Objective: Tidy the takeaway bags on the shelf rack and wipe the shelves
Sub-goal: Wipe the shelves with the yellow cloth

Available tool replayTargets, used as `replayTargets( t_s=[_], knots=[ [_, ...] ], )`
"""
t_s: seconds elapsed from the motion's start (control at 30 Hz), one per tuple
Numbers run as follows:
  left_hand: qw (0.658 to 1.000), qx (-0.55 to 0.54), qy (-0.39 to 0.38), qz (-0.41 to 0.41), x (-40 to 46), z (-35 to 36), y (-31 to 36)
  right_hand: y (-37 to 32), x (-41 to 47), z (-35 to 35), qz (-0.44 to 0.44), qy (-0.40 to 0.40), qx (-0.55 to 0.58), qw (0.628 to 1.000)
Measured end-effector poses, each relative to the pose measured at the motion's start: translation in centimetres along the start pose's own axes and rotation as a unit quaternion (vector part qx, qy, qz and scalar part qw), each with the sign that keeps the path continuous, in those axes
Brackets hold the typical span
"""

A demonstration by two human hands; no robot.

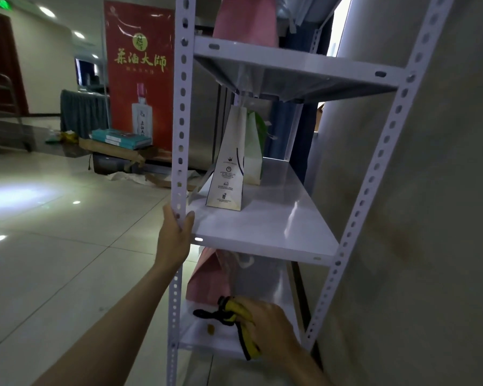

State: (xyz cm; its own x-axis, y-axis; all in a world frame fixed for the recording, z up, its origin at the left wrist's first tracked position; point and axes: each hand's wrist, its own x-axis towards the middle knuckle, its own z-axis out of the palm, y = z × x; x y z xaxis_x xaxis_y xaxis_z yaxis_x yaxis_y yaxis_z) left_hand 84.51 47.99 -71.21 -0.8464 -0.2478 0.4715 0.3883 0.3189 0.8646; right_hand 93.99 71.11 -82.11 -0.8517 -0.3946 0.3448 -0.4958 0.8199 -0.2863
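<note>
A white metal shelf rack [265, 232] fills the middle of the view. My left hand [176, 235] grips its front left post at the middle shelf's height. My right hand [265, 324] is closed on a yellow and black cloth [234, 313], low over the bottom shelf. A white paper bag [230, 165] stands upright on the middle shelf, with a green and white bag [255, 146] behind it. A pink bag [208, 277] stands at the back left of the bottom shelf. Another pink bag [246, 20] stands on the upper shelf.
A small brownish bit [211, 329] lies on the bottom shelf near the cloth. A beige wall [430, 218] runs close along the rack's right side. To the left is glossy tiled floor [53, 246], a red banner [140, 73], and boxes and cardboard [120, 143] at its foot.
</note>
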Motion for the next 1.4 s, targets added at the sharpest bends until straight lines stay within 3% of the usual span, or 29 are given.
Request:
replayTargets(
  t_s=[0.2, 0.37, 0.5, 0.57, 0.7, 0.73, 0.77, 0.9, 1.0, 1.07, 1.27, 1.4],
  knots=[
    [0.999, 0.012, 0.03, 0.029, -1.4, 1.2, -4.4, 3.9, -0.1, 8.9, 0.136, -0.017, 0.057, 0.989],
    [0.994, -0.004, 0.078, 0.073, -1.8, 2.2, -7.2, 5.9, 0.7, 15.7, 0.185, -0.033, 0.058, 0.98],
    [0.988, -0.022, 0.106, 0.106, -1.5, 2.8, -8.9, 5.6, 1.1, 19.7, 0.24, 0.011, 0.119, 0.963],
    [0.984, -0.025, 0.13, 0.118, -1.3, 3.2, -9.6, 4.9, 1.8, 21.0, 0.294, 0.057, 0.193, 0.934],
    [0.976, -0.024, 0.155, 0.148, -0.9, 3.9, -10.5, 4.3, 4.4, 24.0, 0.3, 0.105, 0.127, 0.94],
    [0.975, -0.021, 0.16, 0.15, -0.8, 4.0, -10.9, 4.0, 5.3, 24.2, 0.303, 0.082, 0.103, 0.944],
    [0.975, -0.017, 0.164, 0.15, -0.7, 4.0, -11.1, 3.7, 6.0, 24.7, 0.28, 0.06, 0.045, 0.957],
    [0.971, -0.009, 0.175, 0.16, -0.9, 4.2, -11.0, 2.6, 6.5, 25.7, 0.161, 0.119, -0.104, 0.974],
    [0.972, -0.016, 0.171, 0.162, -0.9, 4.1, -10.6, 4.0, 5.2, 26.1, 0.102, 0.107, -0.084, 0.985],
    [0.972, -0.022, 0.166, 0.164, -1.1, 3.9, -10.2, 5.2, 3.7, 25.2, 0.111, 0.072, -0.046, 0.99],
    [0.974, -0.02, 0.166, 0.151, -1.1, 3.9, -10.2, 8.2, 1.3, 22.2, 0.213, 0.121, -0.02, 0.969],
    [0.974, -0.02, 0.166, 0.151, -1.2, 4.0, -9.8, 6.0, 2.6, 22.4, 0.261, 0.064, 0.037, 0.963]
  ],
)
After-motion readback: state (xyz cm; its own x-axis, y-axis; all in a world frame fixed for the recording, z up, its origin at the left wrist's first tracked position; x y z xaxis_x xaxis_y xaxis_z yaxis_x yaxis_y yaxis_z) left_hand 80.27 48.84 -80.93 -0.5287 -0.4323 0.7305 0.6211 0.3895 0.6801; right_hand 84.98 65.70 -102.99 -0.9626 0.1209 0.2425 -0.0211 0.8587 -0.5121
